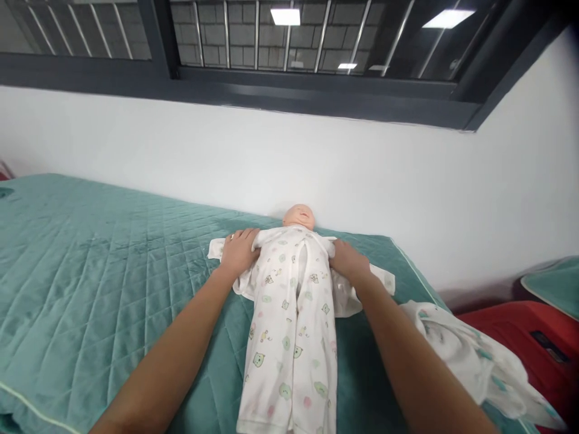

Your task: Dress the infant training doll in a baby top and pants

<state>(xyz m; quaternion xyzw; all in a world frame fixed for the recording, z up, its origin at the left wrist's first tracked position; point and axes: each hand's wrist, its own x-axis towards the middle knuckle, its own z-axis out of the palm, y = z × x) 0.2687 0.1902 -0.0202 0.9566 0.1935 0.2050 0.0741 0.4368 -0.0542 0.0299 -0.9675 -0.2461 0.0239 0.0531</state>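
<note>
A baby doll (299, 216) lies on its back on the green quilted cover, its head close to the wall. White printed baby trousers (292, 319) are spread over its body, with the waist near the chin and the legs running toward me. Under them a white printed baby top (349, 301) shows, sleeves out to both sides. My left hand (240, 250) is closed on the trousers' left waist edge, over the top's sleeve. My right hand (349, 260) grips the waist edge on the other side, its fingertips partly hidden. The doll's limbs are covered.
The green quilted cover (113, 271) extends far to the left. A crumpled white patterned cloth (479, 355) lies at the right edge, beside a red plastic object (506, 325). Behind stands a white wall (217, 157) under a dark-framed barred window (316, 96).
</note>
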